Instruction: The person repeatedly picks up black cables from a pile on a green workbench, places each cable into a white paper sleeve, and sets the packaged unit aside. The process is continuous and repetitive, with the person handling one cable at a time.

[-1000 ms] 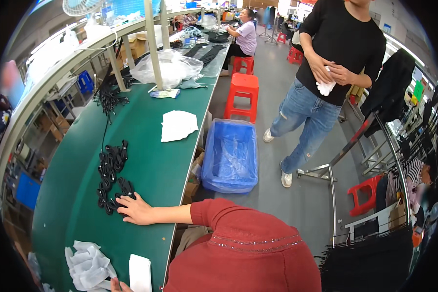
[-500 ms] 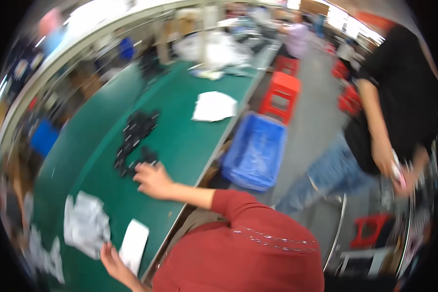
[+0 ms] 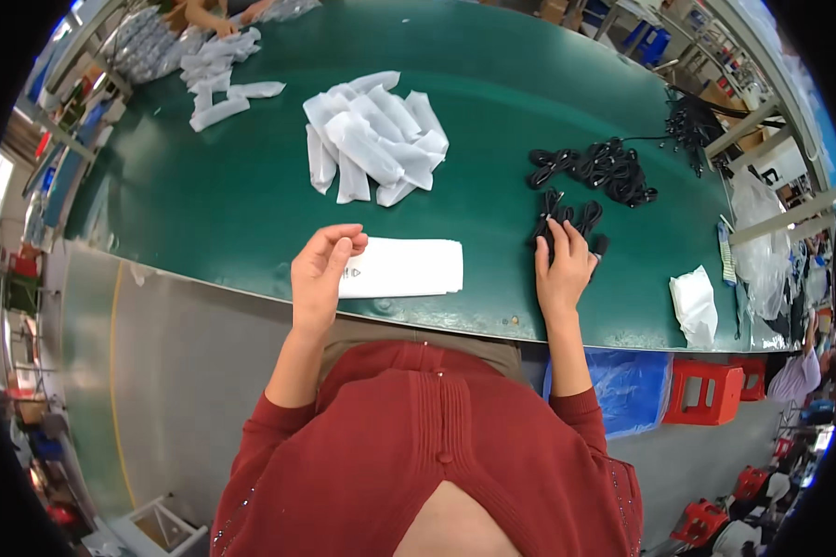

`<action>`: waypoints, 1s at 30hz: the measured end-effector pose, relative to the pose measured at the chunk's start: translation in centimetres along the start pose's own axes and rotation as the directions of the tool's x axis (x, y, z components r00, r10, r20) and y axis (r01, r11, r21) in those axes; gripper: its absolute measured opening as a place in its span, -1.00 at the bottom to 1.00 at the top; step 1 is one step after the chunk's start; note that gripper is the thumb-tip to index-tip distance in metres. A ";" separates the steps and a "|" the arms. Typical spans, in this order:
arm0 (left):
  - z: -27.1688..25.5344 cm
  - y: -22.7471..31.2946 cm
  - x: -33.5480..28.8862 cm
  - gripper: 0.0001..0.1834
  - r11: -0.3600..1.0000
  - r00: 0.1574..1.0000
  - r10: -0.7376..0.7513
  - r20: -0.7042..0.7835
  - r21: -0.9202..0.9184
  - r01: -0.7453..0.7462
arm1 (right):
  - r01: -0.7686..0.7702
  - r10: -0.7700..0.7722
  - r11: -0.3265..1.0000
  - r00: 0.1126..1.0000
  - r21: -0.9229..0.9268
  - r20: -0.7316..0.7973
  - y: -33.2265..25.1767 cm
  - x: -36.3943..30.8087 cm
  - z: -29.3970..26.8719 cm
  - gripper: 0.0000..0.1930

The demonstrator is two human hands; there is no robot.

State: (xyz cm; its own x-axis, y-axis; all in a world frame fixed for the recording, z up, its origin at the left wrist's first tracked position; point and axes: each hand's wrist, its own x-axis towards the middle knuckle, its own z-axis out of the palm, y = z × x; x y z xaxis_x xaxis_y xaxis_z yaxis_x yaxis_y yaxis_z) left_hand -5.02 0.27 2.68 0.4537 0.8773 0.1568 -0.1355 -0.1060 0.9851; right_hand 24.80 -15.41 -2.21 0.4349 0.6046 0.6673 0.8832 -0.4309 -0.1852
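View swung left; a co-worker's hands (image 3: 220,25) now show, seemingly touching pouches (image 3: 215,72).

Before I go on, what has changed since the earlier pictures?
The view has swung left, taking the person in black out of sight. The left hand, cut off by the lower edge at first, now shows whole at the left end of the white stack. No grip or release is clear. The right hand stays at the black cables; the wrapped pile and white stack seem unmoved.
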 end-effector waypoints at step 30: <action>0.7 0.2 -1.0 -0.88 0.970 0.991 0.136 -0.006 0.203 -0.131 | -0.051 -0.116 0.847 0.954 0.529 0.276 -1.7 1.0 4.2 -0.81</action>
State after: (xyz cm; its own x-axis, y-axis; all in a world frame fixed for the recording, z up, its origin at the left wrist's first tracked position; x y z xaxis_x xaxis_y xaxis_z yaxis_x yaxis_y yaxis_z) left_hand -4.92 -0.97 2.75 0.4257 0.8577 0.2884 -0.0125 -0.3131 0.9496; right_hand 24.49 -11.26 -4.19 0.3613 0.8117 0.4590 0.8190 -0.0408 -0.5724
